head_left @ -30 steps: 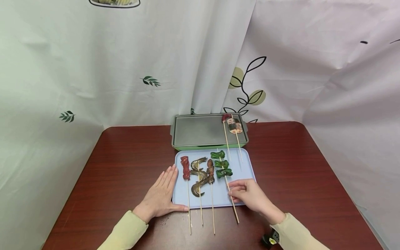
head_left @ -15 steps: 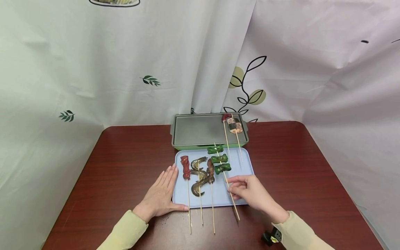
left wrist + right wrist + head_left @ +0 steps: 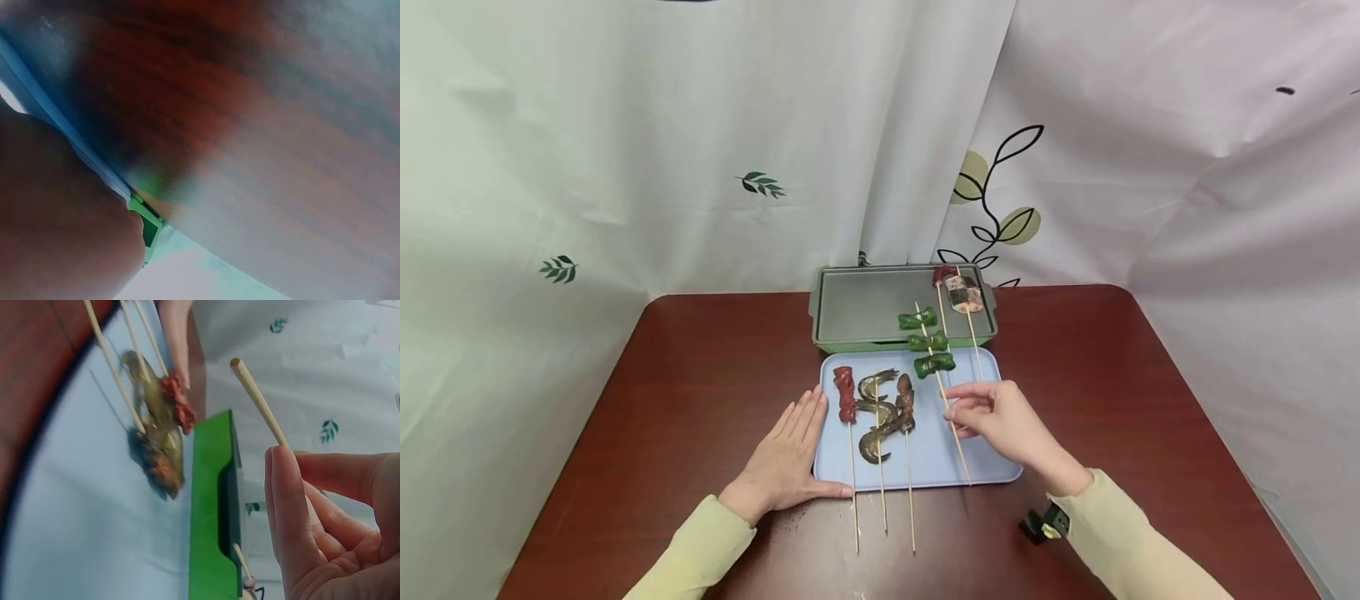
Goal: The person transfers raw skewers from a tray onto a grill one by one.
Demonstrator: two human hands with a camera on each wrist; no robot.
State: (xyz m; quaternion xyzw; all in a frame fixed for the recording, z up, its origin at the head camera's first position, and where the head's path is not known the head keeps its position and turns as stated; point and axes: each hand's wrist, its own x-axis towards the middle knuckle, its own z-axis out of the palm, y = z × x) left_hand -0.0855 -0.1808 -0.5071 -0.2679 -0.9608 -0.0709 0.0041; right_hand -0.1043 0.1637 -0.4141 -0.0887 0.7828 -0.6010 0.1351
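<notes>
My right hand [image 3: 1000, 421] pinches the stick of a green pepper skewer [image 3: 927, 342] between thumb and fingers. The skewer is raised over the light blue tray [image 3: 925, 467], its top piece overlapping the grill's front edge in the head view. In the right wrist view the stick's bare end [image 3: 256, 394] juts out from my fingertips. My left hand [image 3: 784, 458] lies with straight fingers along the tray's left edge, thumb at the front rim. On the tray lie a red meat skewer [image 3: 845, 396], a shrimp skewer [image 3: 874, 442] and a brown meat skewer [image 3: 906, 400].
Behind the tray stands a green grill with a grey plate [image 3: 880, 300]. A dark red skewer [image 3: 942, 275] and a fish skewer [image 3: 964, 293] rest on its right side, sticks pointing forward over the tray. A white curtain [image 3: 737, 125] hangs behind the brown table [image 3: 700, 358].
My right hand has lifted the green pepper skewer and carried it forward, from over the tray to the grill's front edge. My left hand keeps its place at the tray.
</notes>
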